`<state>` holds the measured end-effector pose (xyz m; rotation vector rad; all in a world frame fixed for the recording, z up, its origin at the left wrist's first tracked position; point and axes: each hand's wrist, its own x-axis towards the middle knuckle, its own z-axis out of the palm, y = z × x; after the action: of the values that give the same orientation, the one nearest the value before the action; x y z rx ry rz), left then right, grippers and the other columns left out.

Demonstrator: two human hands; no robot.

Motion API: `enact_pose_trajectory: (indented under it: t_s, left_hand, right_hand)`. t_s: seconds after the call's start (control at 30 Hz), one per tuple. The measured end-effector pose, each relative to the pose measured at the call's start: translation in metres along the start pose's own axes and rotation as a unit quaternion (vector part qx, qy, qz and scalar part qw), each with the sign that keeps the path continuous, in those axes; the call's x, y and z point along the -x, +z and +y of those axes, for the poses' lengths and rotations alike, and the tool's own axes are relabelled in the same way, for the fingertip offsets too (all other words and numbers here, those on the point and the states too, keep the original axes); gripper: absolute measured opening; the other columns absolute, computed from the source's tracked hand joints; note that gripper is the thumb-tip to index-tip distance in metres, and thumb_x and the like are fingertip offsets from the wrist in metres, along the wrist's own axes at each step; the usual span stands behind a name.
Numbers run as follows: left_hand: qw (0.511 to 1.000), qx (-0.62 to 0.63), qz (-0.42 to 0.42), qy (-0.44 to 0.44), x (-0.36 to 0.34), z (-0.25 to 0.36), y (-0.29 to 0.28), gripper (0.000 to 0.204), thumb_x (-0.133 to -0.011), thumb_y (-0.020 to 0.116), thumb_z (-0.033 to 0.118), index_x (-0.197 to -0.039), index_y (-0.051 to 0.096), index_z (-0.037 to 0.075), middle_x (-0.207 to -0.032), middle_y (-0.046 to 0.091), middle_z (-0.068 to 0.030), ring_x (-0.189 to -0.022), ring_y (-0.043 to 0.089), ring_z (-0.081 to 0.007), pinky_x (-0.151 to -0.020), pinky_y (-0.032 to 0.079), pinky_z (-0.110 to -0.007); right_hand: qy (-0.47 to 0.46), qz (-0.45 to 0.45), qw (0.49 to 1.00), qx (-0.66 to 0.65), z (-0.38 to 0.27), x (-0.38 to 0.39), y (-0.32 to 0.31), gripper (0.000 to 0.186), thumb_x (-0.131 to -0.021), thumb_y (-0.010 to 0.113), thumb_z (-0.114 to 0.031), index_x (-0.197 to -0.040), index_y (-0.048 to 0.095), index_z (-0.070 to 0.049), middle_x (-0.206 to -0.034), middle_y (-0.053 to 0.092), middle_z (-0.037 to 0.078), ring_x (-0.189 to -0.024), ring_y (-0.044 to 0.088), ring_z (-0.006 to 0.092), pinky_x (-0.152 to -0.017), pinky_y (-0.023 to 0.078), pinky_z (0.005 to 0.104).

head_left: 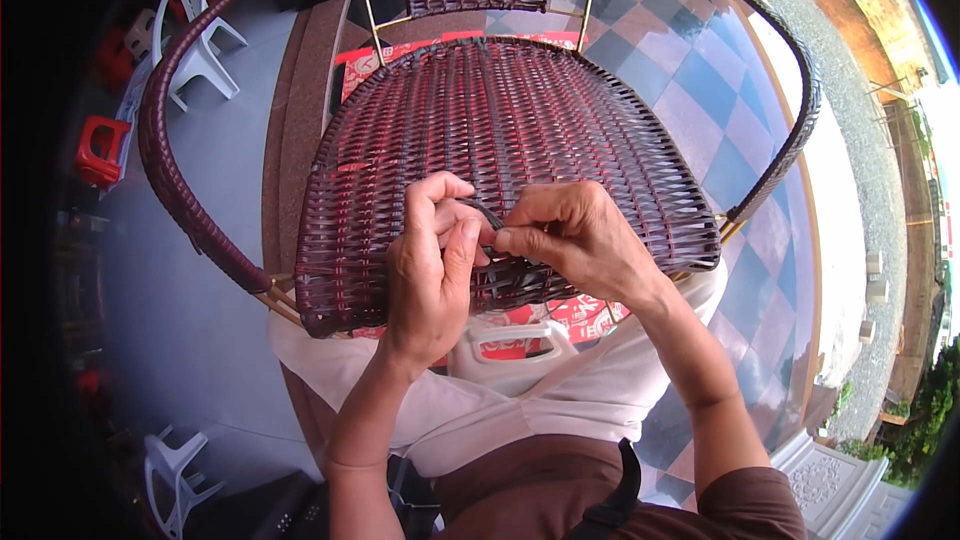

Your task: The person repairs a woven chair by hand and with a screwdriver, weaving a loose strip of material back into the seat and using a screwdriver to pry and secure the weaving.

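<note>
In front of me stands a dark brown woven wicker chair (480, 120), with its seat just beyond my lap. Over the near part of the seat, my left hand (435, 265) is raised with its fingers curled and its thumb up. A thin dark strip (487, 212) runs across those fingers. My right hand (580, 235) pinches the strip between thumb and forefinger, close to the left fingertips. The strip's far ends are hidden by the hands and the dark weave, so I cannot tell whether it joins the seat.
Curved wrapped armrests (165, 120) rise on both sides of the seat. A white plastic jug (510, 352) sits between my legs, above a red patterned sheet (585, 318). White plastic chairs and a red stool (100, 152) stand at left. Checkered tiles (700, 90) lie to the right.
</note>
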<state>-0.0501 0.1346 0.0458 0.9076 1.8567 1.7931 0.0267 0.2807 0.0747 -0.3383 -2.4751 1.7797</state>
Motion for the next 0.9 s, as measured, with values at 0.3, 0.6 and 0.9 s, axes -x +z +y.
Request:
enact_pose_trajectory:
  t_s: [0.3, 0.6, 0.9]
  left_hand:
    - [0.998, -0.038, 0.051, -0.025, 0.008, 0.006, 0.004, 0.031, -0.076, 0.053, -0.007, -0.106, 0.044, -0.002, -0.075, 0.057, -0.0111, -0.064, 0.058, -0.0173, -0.061, 0.046, -0.028]
    - [0.922, -0.340, 0.039, 0.180, 0.027, -0.002, 0.001, 0.016, -0.066, 0.068, 0.004, -0.081, 0.062, 0.002, -0.079, 0.054, -0.0076, -0.075, 0.052, -0.0264, -0.068, 0.042, -0.038]
    - [0.880, -0.405, 0.038, 0.244, 0.044, -0.018, 0.008, 0.024, -0.071, 0.066, 0.008, -0.091, 0.064, -0.004, -0.086, 0.056, -0.0118, -0.082, 0.053, -0.0284, -0.074, 0.044, -0.038]
  right_hand:
    - [-0.057, 0.028, 0.992, -0.113, 0.007, -0.008, 0.011, 0.012, -0.080, 0.063, -0.008, -0.075, 0.065, 0.003, -0.062, 0.057, 0.004, -0.058, 0.050, 0.0066, -0.050, 0.038, 0.0251]
    - [0.041, 0.027, 0.976, -0.214, 0.009, -0.009, 0.007, 0.012, -0.080, 0.064, -0.011, -0.076, 0.068, -0.001, -0.063, 0.060, 0.001, -0.055, 0.050, 0.0035, -0.049, 0.038, 0.0198]
    - [-0.088, 0.009, 0.982, -0.166, 0.002, -0.010, 0.023, 0.009, -0.077, 0.062, -0.002, -0.073, 0.063, 0.005, -0.064, 0.058, 0.005, -0.058, 0.052, 0.0082, -0.051, 0.039, 0.0242]
